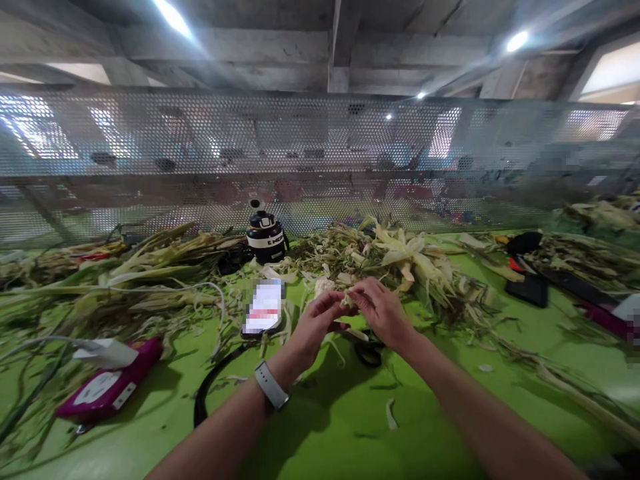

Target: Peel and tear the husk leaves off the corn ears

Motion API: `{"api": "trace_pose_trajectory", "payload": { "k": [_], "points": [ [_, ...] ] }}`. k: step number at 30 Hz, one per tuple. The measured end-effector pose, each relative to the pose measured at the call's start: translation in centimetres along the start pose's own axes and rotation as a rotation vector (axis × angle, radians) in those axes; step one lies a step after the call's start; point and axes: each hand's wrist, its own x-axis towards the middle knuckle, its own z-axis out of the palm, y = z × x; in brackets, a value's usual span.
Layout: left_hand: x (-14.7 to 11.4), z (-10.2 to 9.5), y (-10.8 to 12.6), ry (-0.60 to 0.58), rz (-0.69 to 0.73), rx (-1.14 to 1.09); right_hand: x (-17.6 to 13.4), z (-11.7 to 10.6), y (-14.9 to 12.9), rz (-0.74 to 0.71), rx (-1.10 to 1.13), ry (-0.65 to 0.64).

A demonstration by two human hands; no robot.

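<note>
phone [264, 307] on table [340, 433] | bottle [267, 241] behind phone | husks [410, 250] either side

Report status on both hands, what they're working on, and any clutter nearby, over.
Left hand and right hand together, fingertips on a small pale scrap. Husks crowd just beyond. Phone off to the left.
</note>
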Motion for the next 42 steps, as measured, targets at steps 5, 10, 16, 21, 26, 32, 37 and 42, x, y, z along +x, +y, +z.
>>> {"api": "trace_pose_trajectory", "payload": {
  "k": [5,10,16,21,26,32,37,42],
  "points": [
    [0.2,-0.2,-0.2,0.006,0.053,0.042,0.1,-0.1,0.0,-0.016,-0.011,-0.012],
    [0.4,-0.2,-0.5,-0.016,0.111,0.096,0.1,-0.1,-0.1,-0.013,-0.007,0.000],
    [0.8,-0.3,-0.8,0.091,0.234,0.117,0.1,-0.3,-0.8,-0.140,0.139,-0.039],
    [1.2,-0.9,-1.3,0.140,0.310,0.172,-0.1,-0.4,-1.2,-0.190,0.185,-0.197],
    [1.5,-1.0,-1.6,0.177,0.358,0.216,-0.3,-0.3,-1.4,-0.219,0.181,-0.232],
    [1.5,-1.2,-1.4,0.190,0.464,0.450,-0.2,-0.5,-1.7,-0.228,0.078,-0.076],
    [1.2,-1.1,-1.5,0.034,0.493,0.523,0.2,-0.7,-1.1,-0.093,-0.089,0.121],
    [0.8,-0.6,-1.2,-0.050,0.407,0.453,0.2,-0.1,-0.3,0.086,-0.026,0.079]
  ]
}}
